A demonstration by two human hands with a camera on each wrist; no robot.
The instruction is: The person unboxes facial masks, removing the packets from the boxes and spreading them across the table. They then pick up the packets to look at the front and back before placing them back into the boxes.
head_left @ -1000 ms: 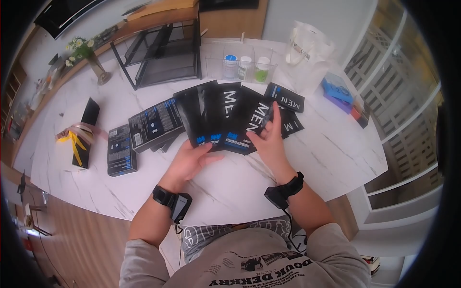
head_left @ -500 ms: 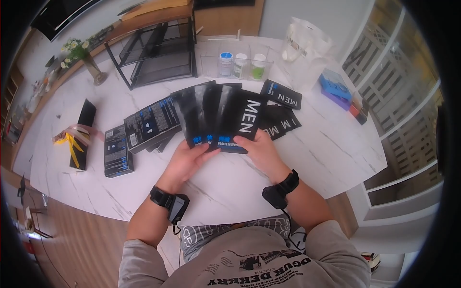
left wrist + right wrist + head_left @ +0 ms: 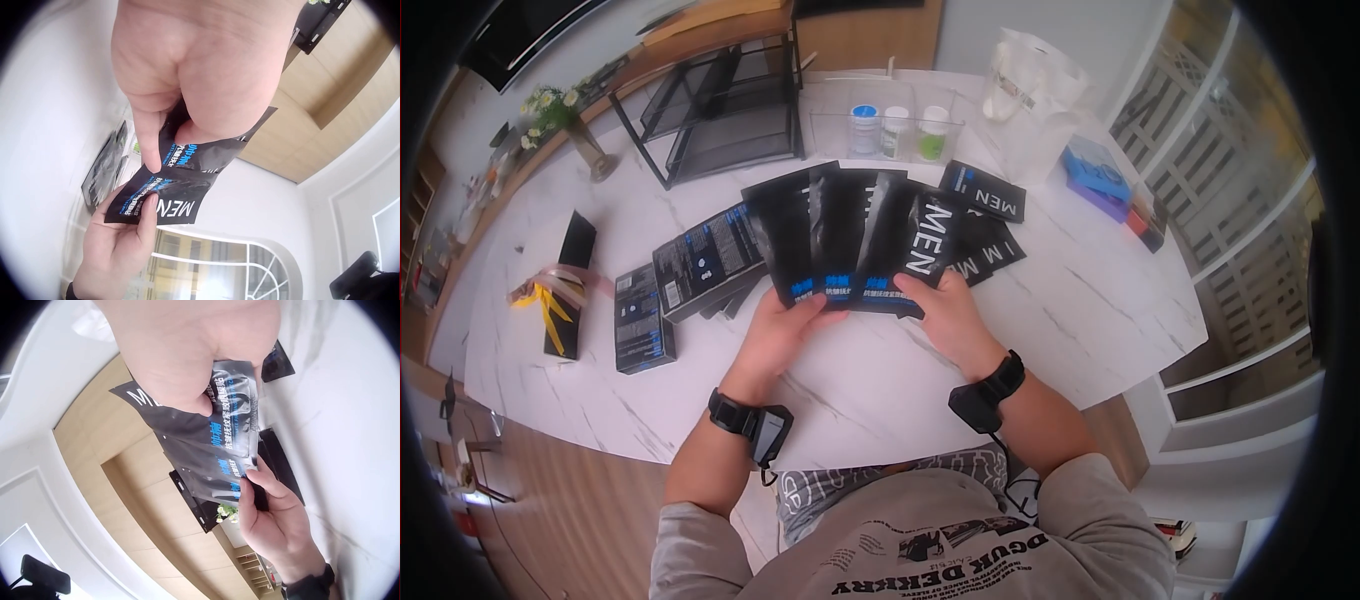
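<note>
Both hands hold a fan of several black foil mask sachets [image 3: 835,235] marked MEN, with blue lettering along the lower edges. My left hand [image 3: 776,335] pinches the fan's lower left edge, thumb on the front. At the lower right, my right hand [image 3: 952,320] grips the rightmost sachet [image 3: 924,232], thumb in front and fingers behind. The left wrist view shows the right thumb [image 3: 147,219] pressed on the MEN sachet [image 3: 178,195]. In the right wrist view the overlapping sachets [image 3: 187,434] stand tilted, and the left hand [image 3: 278,519] pinches their far end.
More black sachets [image 3: 990,190] lie behind and right of the fan. Black printed boxes [image 3: 705,258] stand at left, near a ribbon-tied black box [image 3: 572,290]. Behind are a mesh rack [image 3: 730,145], a clear organizer with bottles [image 3: 894,132], a white bag [image 3: 1040,110] and blue boxes [image 3: 1097,172].
The right hand has come down from the rightmost sachet's upper part to its lower edge. The left hand now pinches the sachets. The fan was squeezed closer, then spread somewhat wider.
</note>
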